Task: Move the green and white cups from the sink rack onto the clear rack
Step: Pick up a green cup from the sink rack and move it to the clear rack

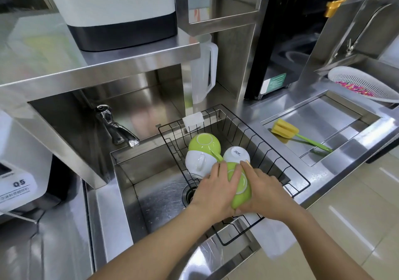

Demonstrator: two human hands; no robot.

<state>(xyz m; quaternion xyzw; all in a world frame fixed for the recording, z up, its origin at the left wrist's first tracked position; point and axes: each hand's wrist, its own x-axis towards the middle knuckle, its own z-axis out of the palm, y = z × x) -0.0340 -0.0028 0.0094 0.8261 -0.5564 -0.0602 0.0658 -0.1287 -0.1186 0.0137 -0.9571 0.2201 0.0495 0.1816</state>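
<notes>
Green cup (241,190): upside down in the black sink rack (299,179), between my palms.
Left hand (218,190): wrapped on its left side.
Right hand (262,191): clasping its right side.

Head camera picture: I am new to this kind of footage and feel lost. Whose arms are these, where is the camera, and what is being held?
There is no machine here. A person wears one wide-angle camera on the head, so you look down along their own bare arms. Below is a steel sink with a black wire rack set across it. Four cups lie in the rack, bottoms up: a far green cup, a white cup with a handle, a small white cup, and a near green cup. The left hand and right hand clasp that near green cup from both sides. To the right, a yellow sponge brush lies on a draining tray.
</notes>
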